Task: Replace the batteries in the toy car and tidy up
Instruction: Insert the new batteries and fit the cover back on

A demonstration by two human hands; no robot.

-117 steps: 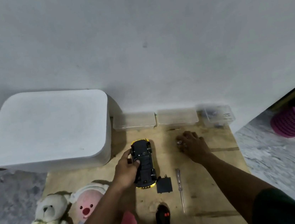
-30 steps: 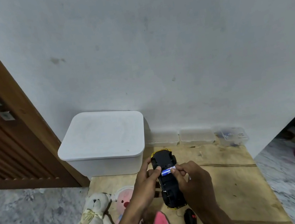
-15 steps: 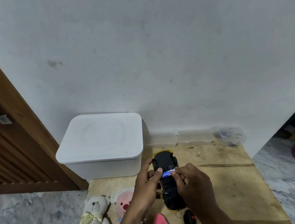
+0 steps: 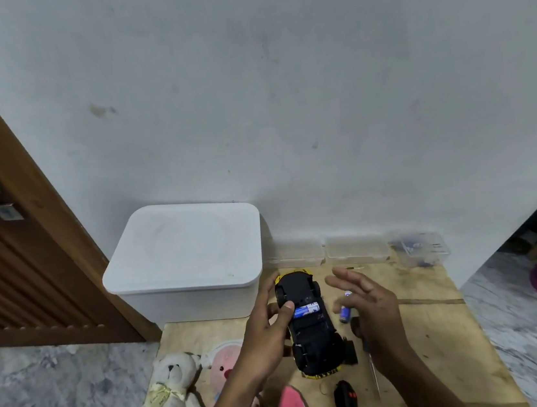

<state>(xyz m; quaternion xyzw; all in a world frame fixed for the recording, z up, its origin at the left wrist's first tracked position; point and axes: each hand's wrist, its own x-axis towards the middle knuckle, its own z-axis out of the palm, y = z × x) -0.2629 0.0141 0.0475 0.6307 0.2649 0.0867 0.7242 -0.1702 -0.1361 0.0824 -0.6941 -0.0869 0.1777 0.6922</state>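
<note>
While the left hand [image 4: 266, 335] clamps the toy car [image 4: 312, 333], its thumb presses the battery [image 4: 307, 309]. The right hand [image 4: 371, 305] hovers right of the car, fingers apart.

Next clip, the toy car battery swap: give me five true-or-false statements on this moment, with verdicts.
1. The toy car lies underside up. True.
2. A battery sits in its open compartment. True.
3. The right hand grips the screwdriver. False: the hand is open; the screwdriver lies on the board.
4. The white bin stands open. False: its lid is on it.
5. The left hand holds the car. True.
</note>
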